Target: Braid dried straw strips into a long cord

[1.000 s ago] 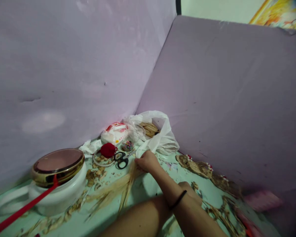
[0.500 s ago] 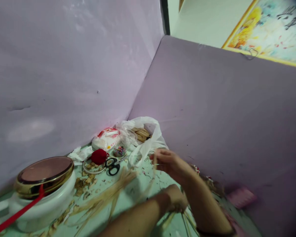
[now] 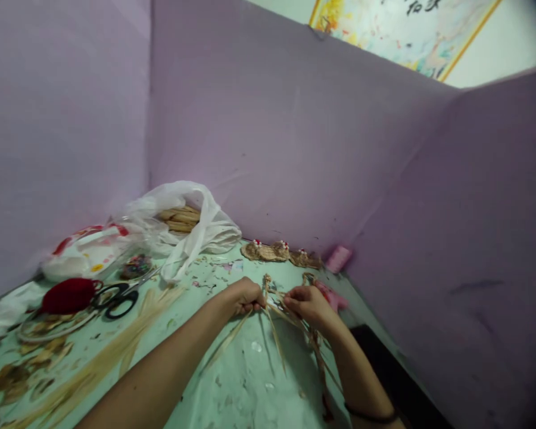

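Observation:
My left hand [image 3: 249, 296] is closed on pale straw strips [image 3: 274, 333], whose loose ends hang below it over the table. Just above and between my hands shows a small knotted or braided straw piece [image 3: 267, 281]. To the right, my right hand [image 3: 310, 305] pinches a straw strip that runs across from the left hand. More strands and a dark reddish cord [image 3: 325, 387] hang below the right hand; whether they join the same piece I cannot tell. My fingers partly hide the strips. A bundle of loose straw strips [image 3: 102, 363] lies left of my left forearm.
Black-handled scissors [image 3: 121, 302], a red yarn ball [image 3: 69, 296], a white hoop [image 3: 56, 335] and a tissue pack [image 3: 89, 250] lie left. A white plastic bag [image 3: 205, 217] holds straw. Woven pieces with beads [image 3: 268, 252] and a pink spool [image 3: 338, 259] line the back wall.
The view has swung right. My left hand has moved up beside the right hand, and the right has come down; both now hold the straw close together. The white pot has left the view.

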{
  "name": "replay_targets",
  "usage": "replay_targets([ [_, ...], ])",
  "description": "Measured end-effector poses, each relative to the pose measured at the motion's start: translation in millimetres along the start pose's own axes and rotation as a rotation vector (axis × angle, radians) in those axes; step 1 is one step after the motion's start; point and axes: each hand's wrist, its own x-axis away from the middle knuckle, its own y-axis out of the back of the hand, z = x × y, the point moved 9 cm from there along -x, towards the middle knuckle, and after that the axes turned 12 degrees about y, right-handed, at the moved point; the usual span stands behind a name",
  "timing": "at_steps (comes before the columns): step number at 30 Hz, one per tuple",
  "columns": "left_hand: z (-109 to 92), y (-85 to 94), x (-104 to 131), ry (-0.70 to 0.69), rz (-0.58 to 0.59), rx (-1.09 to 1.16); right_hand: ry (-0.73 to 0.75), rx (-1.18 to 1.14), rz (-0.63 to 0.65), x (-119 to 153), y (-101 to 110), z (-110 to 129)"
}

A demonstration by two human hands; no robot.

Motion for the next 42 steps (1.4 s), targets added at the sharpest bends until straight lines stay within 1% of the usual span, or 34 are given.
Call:
replay_targets([
  [3, 6, -3.1, -3, 0.074, 0.039, -0.017, 0.021, 0.075, 0.031, -9, -12, -10],
  [6, 8, -4.3, -3, 0.098, 0.058, -0.006, 0.016, 0.083, 0.063, -7, -15, -15],
  [8, 6, -5.2, -3, 0.081, 0.069, -0.009, 0.023, 0.033, 0.071, -5, -17, -16],
  [12, 4, -5.2, -2, 0.044, 0.076, -0.014, 0.006, -0.138, 0.087, -3, -24, -19],
  [14, 4, -5.4, -2, 0.037, 0.085, -0.003, -0.009, -0.167, 0.071, -3, -25, -20],
  [16, 4, -6.7, -2, 0.035, 0.1, 0.006, -0.037, -0.178, 0.065, -3, -27, -22],
  [19, 3, -7.9, -2, 0.041, 0.109, 0.013, -0.09, -0.269, 0.106, -3, -35, -23],
  [21, 2, -7.7, -1, 0.039, 0.103, 0.013, -0.118, -0.309, 0.096, -2, -35, -24],
  [24, 1, -7.2, -1, 0.033, 0.098, 0.015, -0.103, -0.205, 0.027, -2, -24, -24],
  [28, -1, -8.6, 0, 0.008, 0.118, 0.028, 0.073, 0.111, -0.017, -2, -10, -7],
  [31, 0, -8.9, 0, 0.019, 0.12, 0.03, 0.135, 0.255, 0.0, 0, -11, 4],
  [37, 1, -7.9, 1, 0.031, 0.101, 0.025, 0.12, 0.306, 0.005, 2, -12, 10],
  [40, 1, -7.9, 1, 0.034, 0.098, 0.015, 0.11, 0.257, 0.031, 1, -14, 4],
  [42, 2, -7.5, 1, 0.038, 0.091, 0.01, 0.08, 0.167, 0.059, -1, -19, -4],
])
